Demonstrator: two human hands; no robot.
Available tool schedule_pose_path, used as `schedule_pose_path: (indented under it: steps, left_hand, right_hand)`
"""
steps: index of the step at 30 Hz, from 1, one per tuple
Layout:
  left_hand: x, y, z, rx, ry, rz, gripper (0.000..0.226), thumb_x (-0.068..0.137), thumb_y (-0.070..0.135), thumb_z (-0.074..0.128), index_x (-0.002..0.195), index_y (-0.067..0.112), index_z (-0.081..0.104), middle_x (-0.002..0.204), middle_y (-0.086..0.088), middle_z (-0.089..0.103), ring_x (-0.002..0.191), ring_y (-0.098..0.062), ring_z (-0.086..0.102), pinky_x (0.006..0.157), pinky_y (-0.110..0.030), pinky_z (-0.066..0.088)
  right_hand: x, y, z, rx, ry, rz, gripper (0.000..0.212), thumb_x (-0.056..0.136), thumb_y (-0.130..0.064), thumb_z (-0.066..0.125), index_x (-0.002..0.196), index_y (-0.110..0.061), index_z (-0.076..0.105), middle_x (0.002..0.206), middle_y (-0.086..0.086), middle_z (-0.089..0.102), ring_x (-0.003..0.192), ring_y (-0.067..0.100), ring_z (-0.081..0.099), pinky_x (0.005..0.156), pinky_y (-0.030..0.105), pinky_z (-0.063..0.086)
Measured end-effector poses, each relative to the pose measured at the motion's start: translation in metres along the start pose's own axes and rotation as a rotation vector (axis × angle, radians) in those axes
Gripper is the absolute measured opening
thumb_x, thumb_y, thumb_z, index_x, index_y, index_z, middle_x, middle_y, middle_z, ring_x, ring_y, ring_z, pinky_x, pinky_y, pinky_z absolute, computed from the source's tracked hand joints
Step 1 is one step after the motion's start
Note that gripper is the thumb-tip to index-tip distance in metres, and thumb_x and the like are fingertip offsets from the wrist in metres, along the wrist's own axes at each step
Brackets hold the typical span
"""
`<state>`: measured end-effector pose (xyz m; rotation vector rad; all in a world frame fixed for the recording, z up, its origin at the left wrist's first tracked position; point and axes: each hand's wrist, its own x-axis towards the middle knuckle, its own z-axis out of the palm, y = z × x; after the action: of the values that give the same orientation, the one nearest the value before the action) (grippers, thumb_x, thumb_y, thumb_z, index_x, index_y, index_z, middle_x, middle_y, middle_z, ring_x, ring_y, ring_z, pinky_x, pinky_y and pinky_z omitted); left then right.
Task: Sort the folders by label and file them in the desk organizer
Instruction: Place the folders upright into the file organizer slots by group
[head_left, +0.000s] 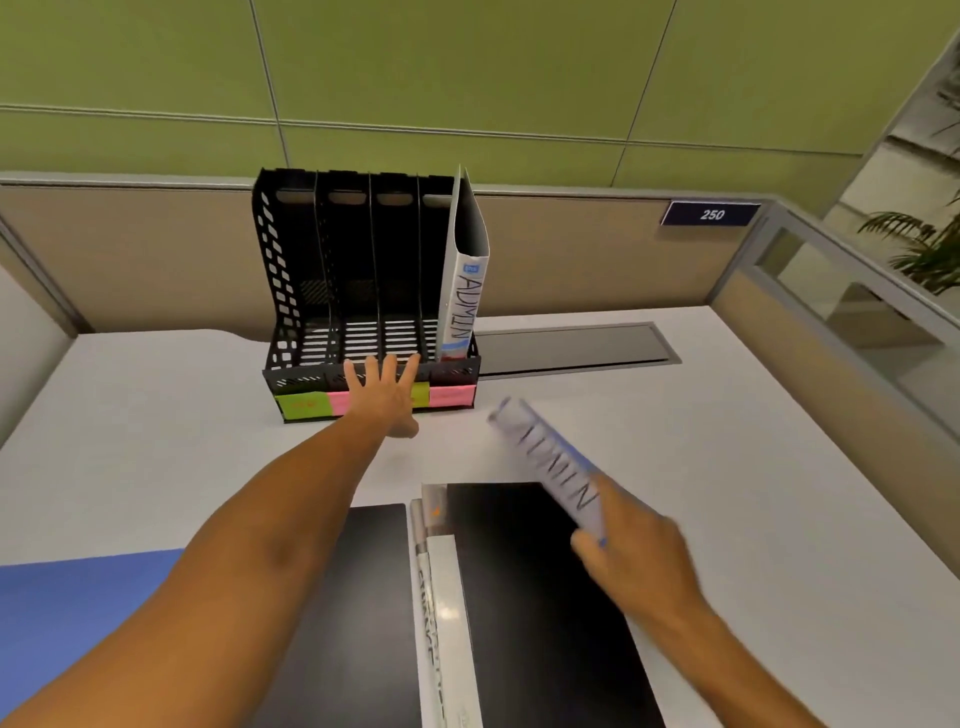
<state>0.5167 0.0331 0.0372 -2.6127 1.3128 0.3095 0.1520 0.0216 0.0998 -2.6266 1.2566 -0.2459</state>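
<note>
A black desk organizer (291, 291) with several slots stands at the back of the white desk. Green and pink sticky labels (304, 406) line its front. One folder marked ADMIN (465, 296) stands upright in the rightmost slot. My left hand (385, 395) lies with fingers spread against the organizer's front lip. My right hand (631, 553) grips a second folder marked ADMIN (550, 462) by its lower end, holding it tilted above the desk, blurred. Black folders (540, 597) and one with a white spine (434, 597) lie flat in front of me.
A blue folder (78, 597) lies at the left near edge. A grey cable hatch (571, 348) sits in the white desk (727, 467) right of the organizer. Beige partition walls (130, 249) close off the back and sides, with a sign reading 250 (710, 214).
</note>
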Motion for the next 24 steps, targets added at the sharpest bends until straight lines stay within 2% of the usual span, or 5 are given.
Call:
schedule_pose_path:
  steps: [2,6,10,17,24]
  left_hand:
    - [0.001,0.0,0.0,-0.003,0.005,0.001,0.118,0.08,0.051,0.07,0.158,0.027,-0.016,0.167,-0.013,0.0,0.154,-0.042,-0.002,0.119,-0.069,-0.001]
    - [-0.001,-0.002,0.001,-0.009,0.02,0.01,0.116,0.081,0.05,0.07,0.159,0.027,-0.013,0.167,-0.013,0.002,0.154,-0.041,-0.001,0.119,-0.068,-0.001]
    - [-0.002,-0.002,0.0,-0.039,0.035,0.019,0.114,0.082,0.046,0.07,0.159,0.026,-0.011,0.167,-0.013,0.002,0.154,-0.041,-0.002,0.119,-0.068,-0.003]
    - [-0.001,-0.004,0.001,-0.03,0.029,0.018,0.112,0.082,0.045,0.067,0.159,0.026,-0.012,0.167,-0.014,0.003,0.154,-0.041,-0.002,0.118,-0.069,-0.003]
    - [0.0,-0.009,0.008,-0.021,0.038,0.023,0.111,0.081,0.042,0.063,0.158,0.027,-0.015,0.168,-0.013,0.0,0.154,-0.041,-0.005,0.117,-0.07,-0.008]
  right_hand:
    - [0.016,-0.006,-0.047,0.195,0.257,-0.026,0.047,0.081,-0.036,0.07,0.124,-0.031,0.049,0.093,-0.008,0.067,0.057,0.002,0.053,0.048,0.007,0.04]
    - [0.033,-0.031,-0.125,0.913,0.72,-0.051,0.025,0.077,-0.04,0.073,0.095,-0.043,0.056,0.079,-0.023,0.06,0.063,0.003,0.062,0.053,0.015,0.05]
    - [0.058,-0.065,-0.142,1.357,0.67,-0.19,0.019,0.08,-0.027,0.082,0.097,-0.028,0.071,0.092,-0.009,0.072,0.088,0.019,0.07,0.074,0.036,0.056]
    - [0.126,-0.154,-0.076,1.298,0.636,-0.005,0.032,0.079,-0.021,0.081,0.069,-0.028,0.052,0.058,-0.017,0.052,0.056,0.008,0.055,0.058,0.021,0.051]
    - [0.168,-0.193,-0.039,1.096,0.792,0.166,0.048,0.083,-0.028,0.08,0.126,-0.016,0.062,0.122,0.001,0.069,0.095,0.011,0.063,0.085,0.031,0.06]
